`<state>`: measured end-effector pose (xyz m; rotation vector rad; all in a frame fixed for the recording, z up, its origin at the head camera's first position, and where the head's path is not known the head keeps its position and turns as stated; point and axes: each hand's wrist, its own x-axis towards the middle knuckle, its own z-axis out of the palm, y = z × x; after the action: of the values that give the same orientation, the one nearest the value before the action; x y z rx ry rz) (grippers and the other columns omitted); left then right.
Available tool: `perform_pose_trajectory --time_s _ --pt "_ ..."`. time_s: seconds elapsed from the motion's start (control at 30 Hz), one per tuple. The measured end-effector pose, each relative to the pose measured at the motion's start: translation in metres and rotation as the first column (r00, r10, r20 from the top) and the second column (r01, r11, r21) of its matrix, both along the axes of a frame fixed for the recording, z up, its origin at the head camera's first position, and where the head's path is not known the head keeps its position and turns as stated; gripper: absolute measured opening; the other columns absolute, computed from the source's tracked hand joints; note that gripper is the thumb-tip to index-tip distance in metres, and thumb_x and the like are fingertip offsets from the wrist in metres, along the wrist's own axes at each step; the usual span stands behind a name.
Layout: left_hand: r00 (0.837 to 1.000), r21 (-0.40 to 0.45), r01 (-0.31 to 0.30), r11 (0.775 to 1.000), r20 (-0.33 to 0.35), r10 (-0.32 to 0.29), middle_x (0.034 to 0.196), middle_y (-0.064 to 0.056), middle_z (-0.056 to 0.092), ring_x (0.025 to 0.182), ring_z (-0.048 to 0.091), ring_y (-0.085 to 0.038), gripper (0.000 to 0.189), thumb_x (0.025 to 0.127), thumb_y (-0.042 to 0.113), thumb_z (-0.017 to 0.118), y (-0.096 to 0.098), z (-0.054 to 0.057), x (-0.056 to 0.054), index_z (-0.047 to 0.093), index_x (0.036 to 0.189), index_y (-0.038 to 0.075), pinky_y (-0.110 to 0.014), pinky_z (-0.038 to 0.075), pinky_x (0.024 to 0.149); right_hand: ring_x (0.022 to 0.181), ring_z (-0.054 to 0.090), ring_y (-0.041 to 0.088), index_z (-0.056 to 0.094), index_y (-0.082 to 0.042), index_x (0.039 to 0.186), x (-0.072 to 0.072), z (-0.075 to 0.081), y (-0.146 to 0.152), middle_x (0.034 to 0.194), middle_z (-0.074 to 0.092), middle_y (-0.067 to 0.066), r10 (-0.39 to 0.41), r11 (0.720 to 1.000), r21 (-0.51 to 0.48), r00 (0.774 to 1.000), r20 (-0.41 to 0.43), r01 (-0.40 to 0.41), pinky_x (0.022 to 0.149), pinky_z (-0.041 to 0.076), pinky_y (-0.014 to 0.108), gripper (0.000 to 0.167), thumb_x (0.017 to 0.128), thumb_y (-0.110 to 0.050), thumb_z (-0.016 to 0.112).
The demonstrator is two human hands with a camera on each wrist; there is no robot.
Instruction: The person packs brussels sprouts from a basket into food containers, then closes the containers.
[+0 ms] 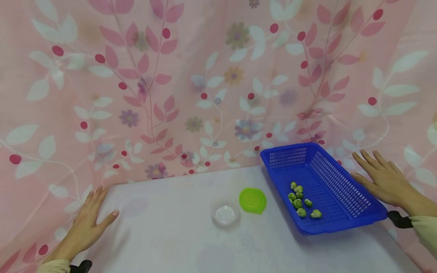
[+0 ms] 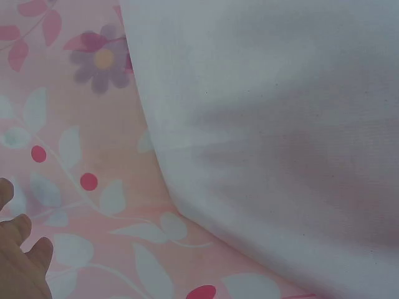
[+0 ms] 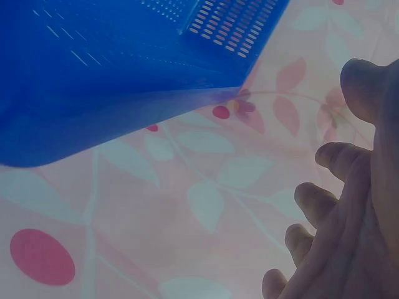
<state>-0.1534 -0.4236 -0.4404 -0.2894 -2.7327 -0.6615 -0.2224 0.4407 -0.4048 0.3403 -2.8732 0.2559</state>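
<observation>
My left hand [image 1: 87, 223] hovers at the left edge of the white table, fingers straight and thumb spread, holding nothing. In the left wrist view only some fingertips [image 2: 38, 255] show at the lower left. My right hand [image 1: 389, 182] is spread beside the right rim of a blue plastic basket [image 1: 341, 193], with nothing in it. The right wrist view shows its fingers [image 3: 318, 202] apart from the basket's side. Several Brussels sprouts [image 1: 297, 203] lie along the basket's left side. Left of the basket are a green lid [image 1: 252, 200] and a small clear bowl [image 1: 225, 214].
The white-covered table [image 1: 164, 227] ends at a pink floral curtain [image 1: 191, 83] behind and at both sides. The basket stands at the table's right, angled, its far corner close to the curtain.
</observation>
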Motion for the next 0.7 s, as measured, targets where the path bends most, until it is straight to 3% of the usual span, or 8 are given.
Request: perform_pose_trajectory --time_s 0.17,0.4,0.6,0.7 --pt "0.999 -0.016 0.029 0.999 -0.021 -0.029 0.177 -0.024 0.007 0.164 -0.006 -0.048 0.088 0.103 0.030 0.069 0.002 0.006 -0.010 0.017 0.170 0.006 -0.073 -0.007 0.125 0.160 -0.013 0.053 0.009 -0.009 0.171 -0.006 0.002 -0.003 0.173 0.007 0.033 0.005 1.000 -0.001 1.000 0.009 -0.005 0.122 -0.012 0.076 0.078 0.112 -0.040 0.049" --pt "0.998 -0.029 0.057 0.998 -0.021 -0.058 0.178 -0.022 0.007 0.164 -0.005 -0.048 0.089 0.104 0.031 0.068 0.005 0.014 -0.024 0.014 0.172 0.012 -0.066 -0.007 0.129 0.160 -0.007 0.055 0.013 -0.007 0.170 -0.016 0.004 -0.010 0.172 0.013 0.034 0.059 0.998 -0.024 0.998 0.024 -0.058 0.122 -0.007 0.078 0.076 0.112 -0.039 0.050" --pt "0.996 -0.046 0.090 0.995 0.032 -0.088 0.177 -0.023 0.007 0.163 -0.004 -0.049 0.089 0.106 0.035 0.066 0.014 0.020 -0.036 0.010 0.172 0.012 -0.067 -0.006 0.128 0.156 0.014 0.062 0.030 0.000 0.165 -0.033 0.002 -0.020 0.166 0.029 0.038 0.106 0.994 0.017 0.994 0.035 -0.107 0.121 0.013 0.079 0.074 0.109 -0.042 0.056" --pt "0.994 -0.047 0.094 0.994 0.065 -0.091 0.175 -0.026 0.015 0.162 0.005 -0.052 0.089 0.105 0.038 0.066 0.023 0.016 -0.041 0.014 0.171 0.008 -0.072 0.002 0.127 0.148 0.030 0.062 0.041 0.002 0.159 -0.044 0.003 -0.030 0.160 0.039 0.037 0.149 0.989 0.009 0.988 0.045 -0.149 0.116 0.025 0.079 0.074 0.105 -0.042 0.065"
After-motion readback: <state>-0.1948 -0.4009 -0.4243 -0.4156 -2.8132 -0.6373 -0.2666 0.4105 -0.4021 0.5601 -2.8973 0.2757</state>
